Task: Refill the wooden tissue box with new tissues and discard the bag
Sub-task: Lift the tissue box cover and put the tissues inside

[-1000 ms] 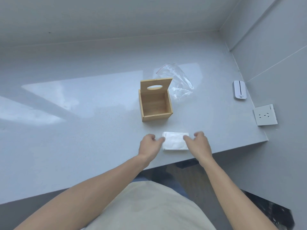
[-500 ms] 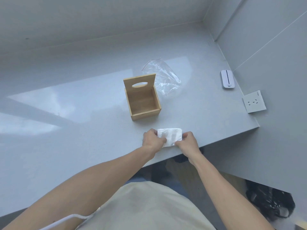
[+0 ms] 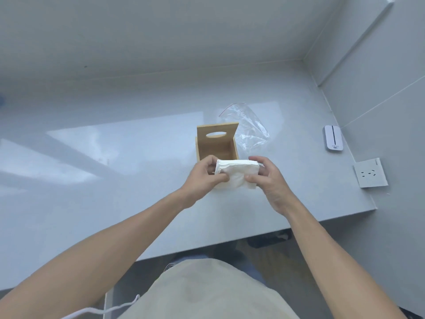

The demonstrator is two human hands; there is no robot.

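A white stack of tissues (image 3: 236, 172) is held in the air between both hands, just in front of and over the near edge of the wooden tissue box (image 3: 216, 145). My left hand (image 3: 203, 178) grips its left end and my right hand (image 3: 268, 180) grips its right end. The box stands open on the grey counter (image 3: 115, 180), its lid with an oval slot raised upright at the back. Its near wall is hidden by the tissues. An empty clear plastic bag (image 3: 249, 127) lies crumpled just behind and right of the box.
A small white device (image 3: 333, 138) lies near the right wall. A white wall socket (image 3: 370, 173) sits on the right wall by the counter's front corner. The counter's front edge runs below my forearms, with floor and dark objects beneath.
Both hands have lifted the tissue stack off the counter and carried it forward to the box. The view has shifted and come closer.
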